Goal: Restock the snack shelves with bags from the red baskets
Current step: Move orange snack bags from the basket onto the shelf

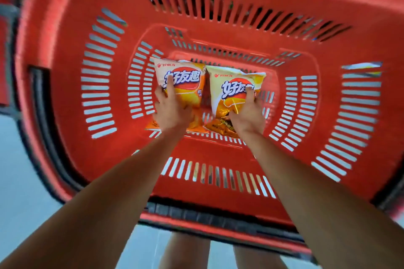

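— Stock check. Item 1?
— Left bag [180, 81], orange chip pkt, front up. Sits deep in the red basket [65, 76], near the btm, left of centre. Long axis runs straight away from me: top seal far, btm seal by my wrist.
— Held?
— Yes. My left hand [172, 113] grips its lower half, thumb across the front, other fingers curled round the left edge.
— Item 2?
— Right bag [231, 91], same brand, yellower print. Just beside item 1; inner edges touching or overlapping, can't tell which. Same axis, top leaning a bit to the right. My right hand [249, 116] grips it at the right edge, thumb on the front, rest of the fingers hidden behind.
— Which hand's nearer?
— Neither. One hand per pkt, both already on. Next move, I reckon, is up & back toward me, along my arms, clearing the near wall.
— Lifted or resting?
— Can't tell; what's under the pkts is hidden.
— Container contents?
— Basket: 2 pkts in view. Walls slotted all round. Black handle [41, 111] along the left rim.
— Outside it?
— Pale floor [24, 181] to the left; my legs [185, 251] below the near rim. Shelves not in view.
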The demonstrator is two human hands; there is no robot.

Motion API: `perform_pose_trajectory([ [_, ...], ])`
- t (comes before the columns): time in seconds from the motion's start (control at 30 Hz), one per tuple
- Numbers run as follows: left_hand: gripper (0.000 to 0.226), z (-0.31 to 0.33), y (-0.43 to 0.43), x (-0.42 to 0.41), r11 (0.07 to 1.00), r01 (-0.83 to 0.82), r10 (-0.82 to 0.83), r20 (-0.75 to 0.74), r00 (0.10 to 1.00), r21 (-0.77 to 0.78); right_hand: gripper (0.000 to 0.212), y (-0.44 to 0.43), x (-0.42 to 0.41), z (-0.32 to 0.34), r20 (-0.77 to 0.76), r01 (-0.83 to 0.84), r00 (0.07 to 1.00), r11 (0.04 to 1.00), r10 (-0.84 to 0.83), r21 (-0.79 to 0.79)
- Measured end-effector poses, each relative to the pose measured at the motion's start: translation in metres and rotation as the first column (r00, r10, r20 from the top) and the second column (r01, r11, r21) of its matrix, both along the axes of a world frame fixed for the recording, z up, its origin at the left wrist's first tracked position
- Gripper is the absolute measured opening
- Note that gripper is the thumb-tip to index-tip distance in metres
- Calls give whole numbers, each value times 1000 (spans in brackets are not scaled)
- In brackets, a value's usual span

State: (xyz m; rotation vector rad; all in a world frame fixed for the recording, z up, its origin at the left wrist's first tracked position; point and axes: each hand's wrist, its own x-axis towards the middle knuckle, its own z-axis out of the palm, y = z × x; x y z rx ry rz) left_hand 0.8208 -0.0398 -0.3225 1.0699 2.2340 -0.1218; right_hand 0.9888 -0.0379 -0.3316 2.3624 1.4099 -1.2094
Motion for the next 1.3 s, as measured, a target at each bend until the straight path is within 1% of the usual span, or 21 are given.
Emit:
perform_pose_trajectory([
  [0.17, 96, 85, -7, 9, 999, -40, 36, 100, 994, 33, 75, -8, 20, 85, -12, 29, 1000, 999, -29, 24],
  [0.37, 95, 207, -27, 23, 987, -86, 61, 183, 981, 136, 75, -16, 44, 213, -13, 30, 999, 995, -29, 99],
  [0.57, 96, 327, -38, 37, 965, -51, -5, 211, 978, 259, 75, -26, 69, 340, -35, 33, 999, 972, -25, 232],
  [0.67, 96, 385, -36, 44, 927, -26, -66, 231, 971, 375, 74, -27, 83, 399, -54, 30, 998, 942, -13, 334],
  [0.77, 96, 443, -28, 53, 862, 15, -139, 207, 968, 506, 76, -25, 98, 454, -91, 32, 996, 896, 10, 444],
  [0.83, 96, 482, -23, 60, 803, 43, -184, 180, 966, 594, 76, -21, 106, 492, -66, 31, 998, 863, 3, 504],
  [0.9, 96, 519, -19, 69, 734, 52, -213, 157, 964, 678, 75, -17, 115, 530, -28, 11, 1000, 811, 7, 585],
  [0.97, 95, 554, -13, 78, 670, 49, -224, 139, 965, 741, 74, -14, 124, 568, -32, -2, 999, 747, 32, 665],
  [1.07, 96, 606, -3, 90, 572, 45, -261, 130, 957, 819, 72, -5, 140, 623, 0, -38, 998, 648, 59, 761],
  [1.23, 95, 689, 21, 101, 403, 44, -299, 86, 950, 914, 71, 17, 160, 709, 71, -73, 997, 497, 24, 864],
  [1.3, 93, 720, 30, 106, 364, 42, -306, 77, 949, 930, 72, 25, 164, 739, 82, -79, 997, 445, 12, 892],
])
